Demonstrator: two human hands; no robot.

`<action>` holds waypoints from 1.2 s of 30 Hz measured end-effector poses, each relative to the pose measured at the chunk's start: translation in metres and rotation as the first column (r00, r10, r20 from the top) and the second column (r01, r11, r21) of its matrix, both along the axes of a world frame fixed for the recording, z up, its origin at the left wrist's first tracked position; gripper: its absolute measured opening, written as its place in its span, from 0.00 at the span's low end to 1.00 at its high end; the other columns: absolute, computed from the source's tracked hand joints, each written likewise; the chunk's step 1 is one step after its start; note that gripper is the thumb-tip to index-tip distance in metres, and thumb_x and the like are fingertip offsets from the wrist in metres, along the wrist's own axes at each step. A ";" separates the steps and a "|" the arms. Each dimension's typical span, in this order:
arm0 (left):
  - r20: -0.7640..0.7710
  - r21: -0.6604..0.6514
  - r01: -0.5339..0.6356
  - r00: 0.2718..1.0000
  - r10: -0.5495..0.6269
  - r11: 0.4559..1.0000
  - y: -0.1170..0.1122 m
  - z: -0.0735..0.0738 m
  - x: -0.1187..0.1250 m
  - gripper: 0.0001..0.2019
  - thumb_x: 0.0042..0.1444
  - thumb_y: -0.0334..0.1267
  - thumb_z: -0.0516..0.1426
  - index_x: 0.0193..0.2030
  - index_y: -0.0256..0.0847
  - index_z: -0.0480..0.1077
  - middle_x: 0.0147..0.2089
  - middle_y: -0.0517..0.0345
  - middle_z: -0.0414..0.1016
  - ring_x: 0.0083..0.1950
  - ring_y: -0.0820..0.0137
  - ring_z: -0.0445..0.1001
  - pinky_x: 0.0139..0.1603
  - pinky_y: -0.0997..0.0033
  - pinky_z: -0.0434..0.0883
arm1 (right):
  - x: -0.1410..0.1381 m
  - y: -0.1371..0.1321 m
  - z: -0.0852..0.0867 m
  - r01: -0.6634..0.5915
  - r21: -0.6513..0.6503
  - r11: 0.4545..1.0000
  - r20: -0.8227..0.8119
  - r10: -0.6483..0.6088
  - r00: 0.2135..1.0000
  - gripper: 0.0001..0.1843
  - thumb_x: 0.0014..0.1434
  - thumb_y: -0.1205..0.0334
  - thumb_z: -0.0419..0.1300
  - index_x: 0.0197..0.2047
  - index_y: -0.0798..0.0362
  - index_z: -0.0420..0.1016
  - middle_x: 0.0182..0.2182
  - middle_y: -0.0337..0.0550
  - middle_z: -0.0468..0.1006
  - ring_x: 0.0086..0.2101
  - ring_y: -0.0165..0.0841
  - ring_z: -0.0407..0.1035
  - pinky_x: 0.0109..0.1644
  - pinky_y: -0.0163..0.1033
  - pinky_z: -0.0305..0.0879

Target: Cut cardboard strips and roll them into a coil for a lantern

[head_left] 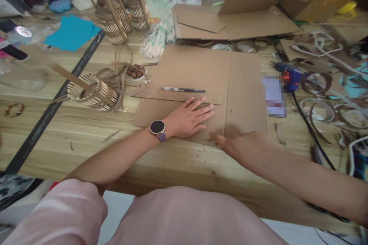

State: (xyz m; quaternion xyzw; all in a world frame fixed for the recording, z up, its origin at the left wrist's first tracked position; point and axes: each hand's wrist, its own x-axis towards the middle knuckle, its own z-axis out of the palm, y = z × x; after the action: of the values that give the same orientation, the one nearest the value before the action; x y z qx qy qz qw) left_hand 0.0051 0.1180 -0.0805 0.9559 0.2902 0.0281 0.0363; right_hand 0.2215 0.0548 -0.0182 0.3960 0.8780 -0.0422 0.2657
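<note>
Spread flat, palm down and gripping nothing, the left hand (191, 118) rests on the cardboard (198, 65), which lies on the desk (169, 164) before the person. The right hand (243, 143) is blurred at the near edge; whether it grasps anything, I cannot tell. If the left hand bears down too lightly, a tug from the right could skew the sheet. Just past the left fingers, a pen (183, 89) lies loose on the cardboard and might roll if that tilts. Farther right sits a glue gun (290, 77); its cord (306, 128) runs toward the right forearm, so a wide elbow swing could snag it.
</note>
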 end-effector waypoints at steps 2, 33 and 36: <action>-0.001 -0.006 -0.001 1.000 0.001 1.000 0.000 0.000 0.000 0.28 0.72 0.48 0.43 0.73 0.38 0.54 0.76 0.54 0.51 0.78 0.52 0.40 0.74 0.47 0.41 | -0.001 0.000 0.002 -0.023 -0.023 0.999 0.097 0.025 0.995 0.22 0.55 0.82 0.55 0.49 0.52 0.72 0.22 0.39 0.78 0.21 0.39 0.76 0.21 0.34 0.48; 0.043 -0.023 0.003 0.999 -0.002 1.000 0.001 -0.001 0.000 0.27 0.72 0.47 0.45 0.73 0.39 0.56 0.75 0.53 0.54 0.78 0.52 0.41 0.74 0.45 0.43 | 0.029 -0.003 0.012 0.031 -0.059 0.998 0.145 -0.022 0.989 0.28 0.53 0.83 0.53 0.53 0.49 0.71 0.25 0.41 0.80 0.24 0.37 0.76 0.22 0.35 0.43; 0.031 -0.032 0.001 1.000 0.000 0.999 0.000 0.000 -0.001 0.27 0.72 0.48 0.43 0.73 0.38 0.55 0.76 0.53 0.53 0.78 0.51 0.41 0.74 0.45 0.43 | 0.029 -0.001 0.017 0.085 -0.114 0.990 0.187 -0.063 0.980 0.30 0.55 0.82 0.52 0.57 0.48 0.70 0.28 0.43 0.82 0.27 0.39 0.77 0.23 0.35 0.43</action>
State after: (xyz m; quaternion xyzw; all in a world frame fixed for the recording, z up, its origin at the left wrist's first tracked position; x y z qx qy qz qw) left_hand 0.0045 0.1182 -0.0806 0.9547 0.2896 0.0381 0.0562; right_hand 0.2502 0.0537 -0.0015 0.4136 0.8303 -0.0689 0.3671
